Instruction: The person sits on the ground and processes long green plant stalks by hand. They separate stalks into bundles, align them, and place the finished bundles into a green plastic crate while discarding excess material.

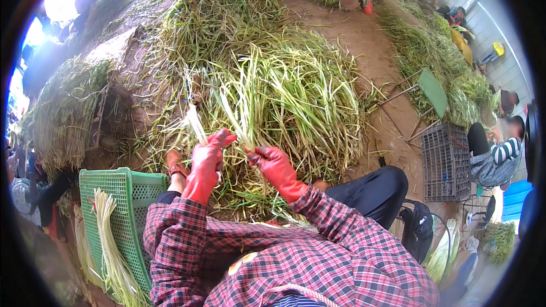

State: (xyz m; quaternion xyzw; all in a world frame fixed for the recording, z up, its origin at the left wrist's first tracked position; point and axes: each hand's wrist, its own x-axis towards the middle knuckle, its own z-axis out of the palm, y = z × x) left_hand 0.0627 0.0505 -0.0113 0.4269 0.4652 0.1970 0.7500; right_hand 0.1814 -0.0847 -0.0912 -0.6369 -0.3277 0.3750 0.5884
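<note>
Both of my hands wear red rubber gloves and are raised in front of my lap. My left hand grips a small bunch of pale, peeled-looking stalks whose white ends point away from me. Just to its right, my right hand pinches the lower end of some leafy green stalks, with the leaves fanning outward. Beyond them lies a large heap of long green stalks with yellowish, drying leaves. Fingers hide the gripped ends of both bunches.
A green plastic crate stands at my left with a bundle of pale stalks against it. To the right are a dark plastic crate, a green-seated folding stool, a black bag and a seated person. More heaps surround me.
</note>
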